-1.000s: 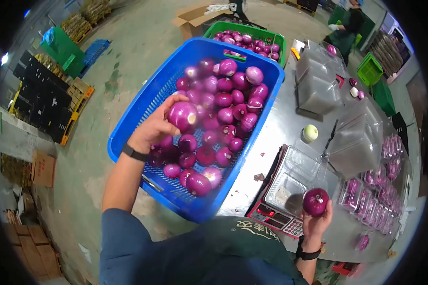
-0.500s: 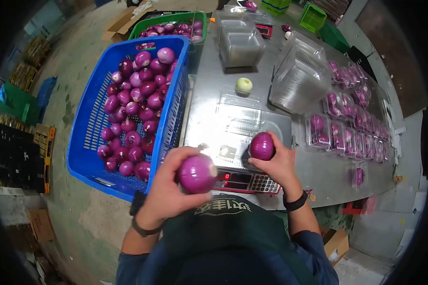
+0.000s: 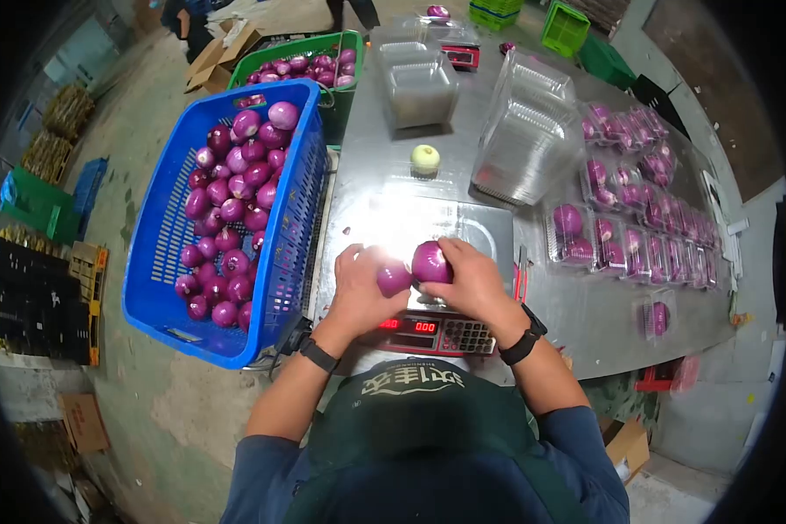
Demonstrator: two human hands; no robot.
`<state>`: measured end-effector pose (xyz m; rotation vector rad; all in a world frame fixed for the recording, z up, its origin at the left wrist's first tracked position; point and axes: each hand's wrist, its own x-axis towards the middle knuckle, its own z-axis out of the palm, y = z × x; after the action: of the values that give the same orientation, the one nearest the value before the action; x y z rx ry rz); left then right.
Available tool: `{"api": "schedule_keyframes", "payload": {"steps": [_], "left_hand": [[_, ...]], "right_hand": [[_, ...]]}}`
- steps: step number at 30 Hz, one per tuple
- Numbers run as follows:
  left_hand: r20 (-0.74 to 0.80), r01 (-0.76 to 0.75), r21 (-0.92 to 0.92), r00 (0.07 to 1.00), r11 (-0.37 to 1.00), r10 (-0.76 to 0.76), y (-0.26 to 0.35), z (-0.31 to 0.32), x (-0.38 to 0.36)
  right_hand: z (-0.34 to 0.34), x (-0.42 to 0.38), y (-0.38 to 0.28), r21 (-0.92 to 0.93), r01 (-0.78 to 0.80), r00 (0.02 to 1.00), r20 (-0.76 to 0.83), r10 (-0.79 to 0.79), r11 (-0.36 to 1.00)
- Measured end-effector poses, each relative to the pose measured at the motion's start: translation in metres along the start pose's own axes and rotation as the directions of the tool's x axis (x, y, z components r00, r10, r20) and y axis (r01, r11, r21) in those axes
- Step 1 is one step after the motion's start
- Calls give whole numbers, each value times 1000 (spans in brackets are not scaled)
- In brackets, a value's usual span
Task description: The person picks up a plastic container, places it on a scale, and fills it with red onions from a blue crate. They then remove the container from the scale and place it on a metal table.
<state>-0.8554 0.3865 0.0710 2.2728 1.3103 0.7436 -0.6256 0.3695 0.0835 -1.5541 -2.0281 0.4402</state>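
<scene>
My left hand is closed around a red onion. A second red onion sits in the closed fingers of my right hand. Both onions are side by side over the metal plate of a red digital scale, whose lit display partly shows zeros. Bright glare covers the plate near my left hand, so I cannot make out what lies there. Behind the scale a pale peeled onion rests on the steel table.
At left stands a blue crate of red onions, with a green crate behind it. Clear container stacks rise at the back. Packed onion boxes line the right side. People stand in the far background.
My hands have come together over the scale, each still holding an onion. The left onion moved away from my body and right; my view shifted slightly. People now show at the back.
</scene>
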Motion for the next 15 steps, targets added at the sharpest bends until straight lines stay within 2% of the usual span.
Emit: {"api": "schedule_keyframes", "payload": {"steps": [2,6,9,12,15], "left_hand": [[32,35,-135,999,990,-30,-7,7,-3],[73,79,-170,995,982,-67,-6,7,-1],[83,92,-165,993,982,-79,-4,6,-1],[79,75,-170,995,983,-63,-3,5,0],[-42,71,-295,995,953,-87,6,4,2]], "right_hand": [[3,-9,15,147,-27,996,-75,39,989],[2,-16,15,352,-101,977,-141,159,930],[17,-20,34,422,-129,964,-160,214,897],[20,-17,36,250,-123,955,-233,183,960],[25,-15,39,146,-117,911,-379,165,982]]}}
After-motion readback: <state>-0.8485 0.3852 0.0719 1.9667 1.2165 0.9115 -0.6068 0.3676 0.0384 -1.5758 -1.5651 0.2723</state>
